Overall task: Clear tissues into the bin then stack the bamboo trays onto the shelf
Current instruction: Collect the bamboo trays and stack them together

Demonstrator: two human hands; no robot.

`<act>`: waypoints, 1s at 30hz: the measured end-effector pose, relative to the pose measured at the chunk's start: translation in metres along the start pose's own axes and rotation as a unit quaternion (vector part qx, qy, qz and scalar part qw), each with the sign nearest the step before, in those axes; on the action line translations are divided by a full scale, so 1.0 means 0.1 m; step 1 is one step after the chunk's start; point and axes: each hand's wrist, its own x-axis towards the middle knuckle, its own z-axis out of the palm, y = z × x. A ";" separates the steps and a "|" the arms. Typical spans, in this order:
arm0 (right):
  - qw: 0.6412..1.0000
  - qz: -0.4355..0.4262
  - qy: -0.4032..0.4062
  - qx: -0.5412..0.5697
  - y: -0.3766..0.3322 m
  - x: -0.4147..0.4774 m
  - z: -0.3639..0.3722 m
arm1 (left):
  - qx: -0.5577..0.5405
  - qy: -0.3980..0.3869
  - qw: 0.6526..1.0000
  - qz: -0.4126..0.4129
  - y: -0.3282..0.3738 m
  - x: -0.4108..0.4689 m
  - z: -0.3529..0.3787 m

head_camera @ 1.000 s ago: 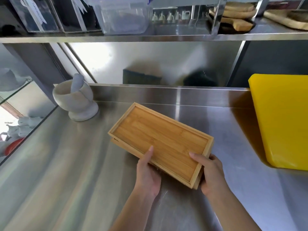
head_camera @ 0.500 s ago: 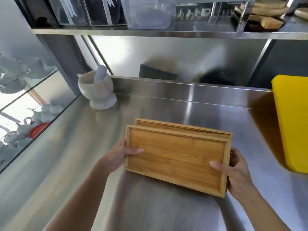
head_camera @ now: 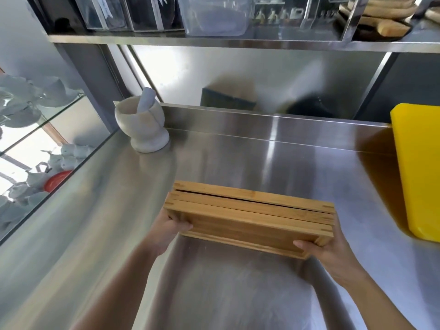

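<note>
A stack of bamboo trays (head_camera: 247, 217) is held above the steel counter, tilted so its far long edge points up and away from me. My left hand (head_camera: 170, 228) grips the stack's left short end, thumb on top. My right hand (head_camera: 331, 252) grips the right near corner, thumb over the rim. The steel shelf (head_camera: 238, 42) runs across the top of the view, above and beyond the trays. No tissues and no bin are in view.
A white mortar with pestle (head_camera: 142, 122) stands at the counter's back left. A yellow cutting board (head_camera: 419, 170) leans at the right. The shelf holds clear plastic containers (head_camera: 214, 17) and wooden boards (head_camera: 385, 17). A glass case with white crockery (head_camera: 28, 110) lies left.
The tray stack has been turned square to me, lifted and tipped with its far edge up. My left hand has shifted from the near edge to the left end.
</note>
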 end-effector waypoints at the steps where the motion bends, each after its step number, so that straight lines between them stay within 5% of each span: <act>1: 1.000 -0.001 -0.004 -0.001 0.02 0.00 0.00 | 0.000 -0.001 1.000 -0.002 0.01 -0.01 0.01; 10: 0.997 0.041 0.018 0.056 0.04 0.03 0.04 | -0.079 -0.056 0.995 -0.028 0.01 -0.06 -0.04; 14: 0.994 0.050 0.074 0.055 -0.04 0.00 0.07 | -0.082 -0.024 0.996 -0.013 -0.03 -0.07 -0.05; 19: 0.993 0.106 0.040 0.024 -0.12 -0.06 0.03 | -0.017 0.067 0.998 -0.009 0.11 -0.09 0.07; 24: 0.971 0.209 0.065 0.095 -0.17 -0.17 0.08 | 0.062 0.122 0.985 -0.102 0.23 -0.09 0.15; 30: 0.930 0.324 0.079 0.158 -0.20 -0.31 0.15 | -0.086 0.123 0.971 -0.188 0.32 -0.16 0.05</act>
